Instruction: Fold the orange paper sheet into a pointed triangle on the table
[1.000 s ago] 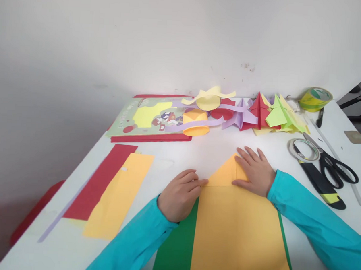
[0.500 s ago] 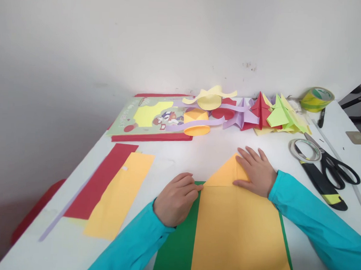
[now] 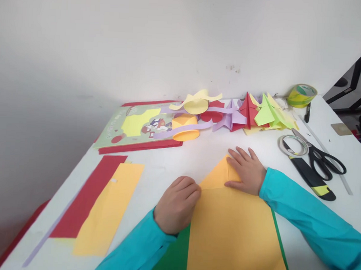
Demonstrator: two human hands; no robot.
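Note:
An orange sheet of paper (image 3: 229, 234) lies on a green sheet (image 3: 176, 253), its two top corners folded in to a point. My left hand (image 3: 178, 205) is closed at the left corner of the fold, its fingertips mostly hidden and seemingly gripping the paper edge there. Flat on the right folded flap rests my right hand (image 3: 247, 170), fingers spread, pressing the paper near its tip.
Red paper (image 3: 84, 200) and an orange strip (image 3: 110, 210) lie left. Folded paper planes (image 3: 248, 110), paper rings (image 3: 185, 127) and a printed pad (image 3: 114, 125) line the wall. Scissors (image 3: 321, 158), a tape roll (image 3: 303, 147) and a box cutter (image 3: 313, 180) sit right.
My left hand's extended index finger has drawn in, and the hand is now closed at the fold's left corner. The right hand stays on the flap. The view has shifted slightly right.

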